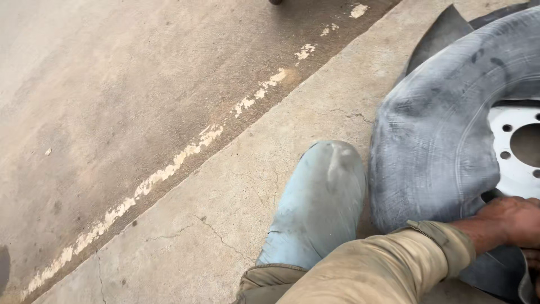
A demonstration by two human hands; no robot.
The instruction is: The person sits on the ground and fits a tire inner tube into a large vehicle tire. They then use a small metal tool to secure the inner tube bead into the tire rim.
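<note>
Road [101, 107]: brownish asphalt, well left of the tyre, beyond a broken pale painted line [169, 166] that runs diagonally.
Concrete slab [225, 225]: cracked grey paving on which the tyre lies, reaching from the painted line to the tyre.
Tyre [439, 152]: large, dusty grey-black, lying flat at the right edge of view; a loose black rubber flap [439, 34] sticks out from behind its far side.
Wheel rim [514, 152]: white metal with bolt holes, seated in the tyre's centre, partly cut off by the frame.
Boot [320, 202]: pale blue rubber, pressed against the tyre's left sidewall, toe pointing away.
Sleeve [388, 264]: tan, dirty, crossing from the boot's heel toward the tyre's near edge.
Hand [514, 219]: which of the two it is cannot be told; it rests on the tyre just below the rim, fingers curled over the rubber edge, though the fingertips are hidden, so the exact grip cannot be told.
</note>
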